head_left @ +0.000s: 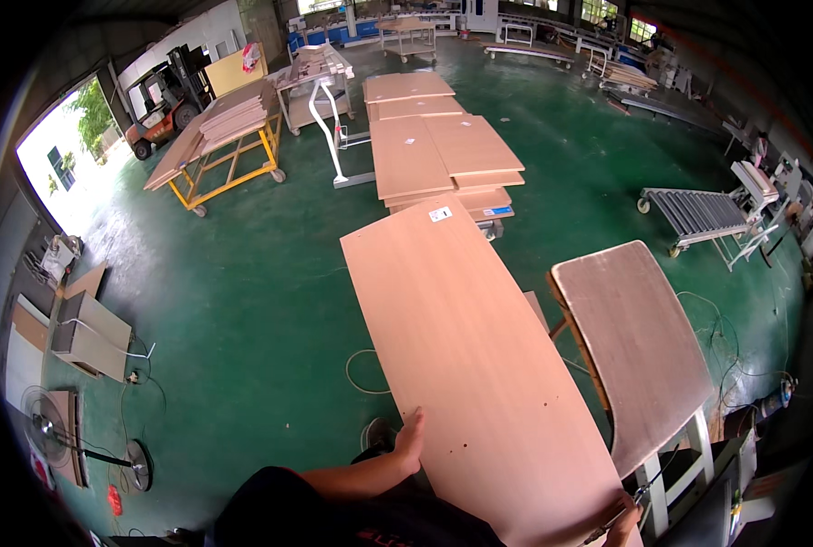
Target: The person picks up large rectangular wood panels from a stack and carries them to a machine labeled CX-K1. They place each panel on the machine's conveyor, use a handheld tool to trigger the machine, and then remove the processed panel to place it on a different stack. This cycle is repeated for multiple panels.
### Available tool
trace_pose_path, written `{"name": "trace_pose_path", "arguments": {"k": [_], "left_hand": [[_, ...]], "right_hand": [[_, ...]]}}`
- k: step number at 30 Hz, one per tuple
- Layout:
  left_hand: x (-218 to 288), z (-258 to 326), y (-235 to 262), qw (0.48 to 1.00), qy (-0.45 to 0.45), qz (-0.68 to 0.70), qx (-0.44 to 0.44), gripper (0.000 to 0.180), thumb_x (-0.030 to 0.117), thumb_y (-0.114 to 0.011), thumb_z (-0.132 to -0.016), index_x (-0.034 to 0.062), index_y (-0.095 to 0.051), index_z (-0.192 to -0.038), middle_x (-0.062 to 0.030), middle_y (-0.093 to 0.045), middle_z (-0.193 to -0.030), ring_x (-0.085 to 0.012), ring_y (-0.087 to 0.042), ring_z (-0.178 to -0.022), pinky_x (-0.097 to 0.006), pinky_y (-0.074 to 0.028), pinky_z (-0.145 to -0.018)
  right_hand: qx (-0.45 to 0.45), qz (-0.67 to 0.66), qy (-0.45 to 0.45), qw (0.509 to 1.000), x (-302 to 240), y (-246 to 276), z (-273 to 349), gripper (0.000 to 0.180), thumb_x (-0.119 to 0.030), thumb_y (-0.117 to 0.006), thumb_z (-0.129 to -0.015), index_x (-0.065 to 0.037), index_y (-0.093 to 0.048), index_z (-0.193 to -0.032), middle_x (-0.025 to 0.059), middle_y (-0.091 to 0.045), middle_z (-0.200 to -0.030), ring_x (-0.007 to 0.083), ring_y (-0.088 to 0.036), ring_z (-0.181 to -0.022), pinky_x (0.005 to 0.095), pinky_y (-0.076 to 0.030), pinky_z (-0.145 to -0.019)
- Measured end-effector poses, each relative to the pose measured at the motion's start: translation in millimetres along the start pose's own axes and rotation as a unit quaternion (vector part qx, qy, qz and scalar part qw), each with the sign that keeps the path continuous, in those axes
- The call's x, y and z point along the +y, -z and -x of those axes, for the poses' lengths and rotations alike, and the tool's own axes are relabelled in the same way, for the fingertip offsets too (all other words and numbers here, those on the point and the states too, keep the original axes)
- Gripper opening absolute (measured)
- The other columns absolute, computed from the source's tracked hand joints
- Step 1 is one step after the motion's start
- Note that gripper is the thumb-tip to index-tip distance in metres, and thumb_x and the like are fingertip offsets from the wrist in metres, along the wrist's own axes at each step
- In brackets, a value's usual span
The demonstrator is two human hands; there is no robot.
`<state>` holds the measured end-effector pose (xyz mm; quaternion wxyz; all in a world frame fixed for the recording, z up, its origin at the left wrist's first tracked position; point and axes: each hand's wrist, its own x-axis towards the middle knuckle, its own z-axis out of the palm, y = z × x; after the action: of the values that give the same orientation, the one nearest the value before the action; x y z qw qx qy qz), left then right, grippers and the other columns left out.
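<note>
A long wood-coloured panel (466,337) with a white label near its far end stretches away from my body, with several small dark holes nearer me. My left hand (410,442) grips the panel's left edge. At the near right corner, my right hand (623,526) is closed by the panel's edge, partly cut off by the frame. Dark, thin metallic parts show around it, too small and dim to name. Beside the panel on the right stands a worktable (639,351) with a worn brownish top and pale legs.
Ahead, stacked panels (443,146) lie low by a white upright frame (327,137). A yellow trolley (233,169) carries boards, with a forklift (165,105) behind it. A roller conveyor (703,217) stands right. A floor fan (55,438) is at left; cables cross the green floor.
</note>
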<state>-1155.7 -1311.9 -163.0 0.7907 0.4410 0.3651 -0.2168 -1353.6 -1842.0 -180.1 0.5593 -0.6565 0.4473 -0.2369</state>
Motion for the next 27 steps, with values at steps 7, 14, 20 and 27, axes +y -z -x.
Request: {"name": "trace_pose_path", "arguments": {"k": [7,14,20,27], "left_hand": [[85.7,-66.5,146.7,0.998,-0.053,0.033,0.027,0.068,0.058,-0.053,-0.094,0.0024,-0.052,-0.133,-0.0126,-0.060,-0.126,-0.0272,-0.062,-0.109,-0.042,-0.052,-0.088],[147.1,-81.2,253.0,0.987,-0.026,0.097,0.127,0.085,0.067,-0.058,-0.085,-0.0038,-0.051,-0.131,-0.0156,-0.059,-0.127,-0.0289,-0.060,-0.112,-0.047,-0.049,-0.091],[151.9,-36.4,325.0,0.973,-0.036,0.188,0.131,0.090,0.069,-0.061,-0.082,-0.0047,-0.050,-0.131,-0.0153,-0.056,-0.131,-0.0286,-0.054,-0.121,-0.045,-0.047,-0.096],[175.4,19.8,402.4,0.922,-0.073,0.305,0.226,0.083,0.063,-0.060,-0.087,-0.0057,-0.047,-0.132,-0.0186,-0.057,-0.129,-0.0305,-0.057,-0.117,-0.044,-0.048,-0.097]], "right_hand": [[-0.029,0.034,-0.003,0.999,-47.3,-147.6,103.2,0.019,-0.019,-0.063,-0.078,-0.001,-0.060,-0.074,0.0098,-0.057,-0.058,0.0241,-0.056,-0.042,0.0349,-0.043,-0.037],[-0.150,0.065,0.016,0.986,-124.6,-283.4,155.6,0.022,-0.021,-0.064,-0.078,-0.004,-0.055,-0.068,0.0108,-0.054,-0.052,0.0245,-0.052,-0.033,0.0340,-0.038,-0.032],[-0.213,0.082,0.129,0.965,-135.4,-375.4,154.7,0.026,-0.018,-0.070,-0.077,0.005,-0.057,-0.076,0.0118,-0.055,-0.054,0.0273,-0.051,-0.032,0.0373,-0.043,-0.034],[-0.335,0.091,0.183,0.920,-194.4,-521.1,251.1,0.023,-0.010,-0.070,-0.076,0.003,-0.053,-0.068,0.0099,-0.055,-0.055,0.0244,-0.051,-0.032,0.0362,-0.041,-0.033]]}}
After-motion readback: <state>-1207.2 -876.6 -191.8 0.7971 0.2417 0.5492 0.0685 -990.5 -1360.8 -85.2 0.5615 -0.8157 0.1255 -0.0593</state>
